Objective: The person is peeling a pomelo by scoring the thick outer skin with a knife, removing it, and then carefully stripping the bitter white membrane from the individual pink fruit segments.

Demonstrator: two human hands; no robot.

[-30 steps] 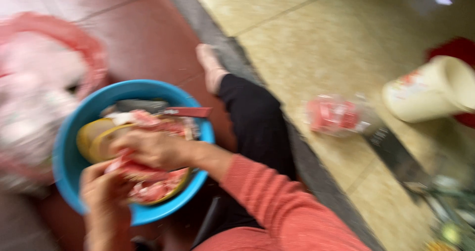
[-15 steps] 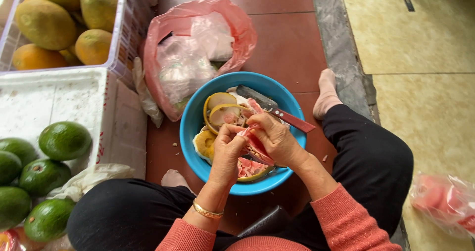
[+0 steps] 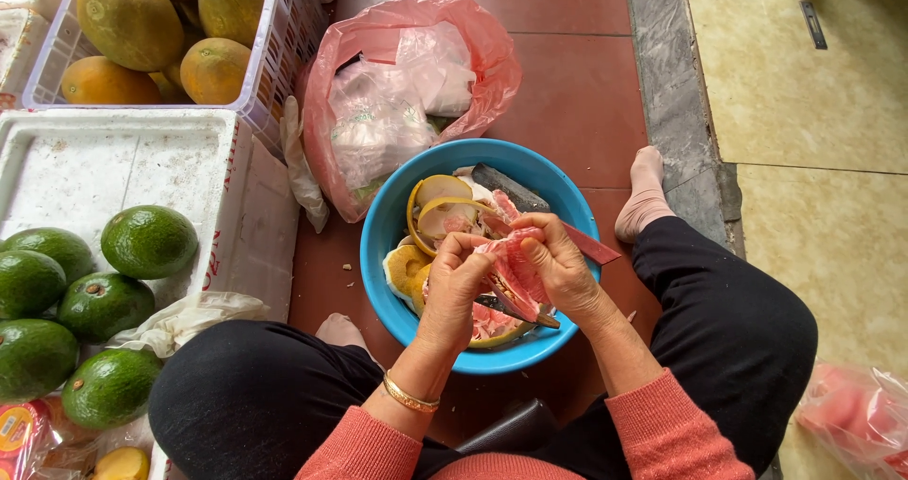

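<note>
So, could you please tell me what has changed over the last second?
The view swung back from the floor at the right to the blue bowl. The left hand and right hand stayed on the pink fruit segment above it; green fruits came into view.

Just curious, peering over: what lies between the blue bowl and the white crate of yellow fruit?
In the head view, a pink plastic bag stuffed with clear crumpled plastic lies between the round blue plastic bowl and the white slatted crate.

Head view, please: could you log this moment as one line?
left hand: holds pink pomelo piece | right hand: peels it | beneath: blue bowl, peels
</note>
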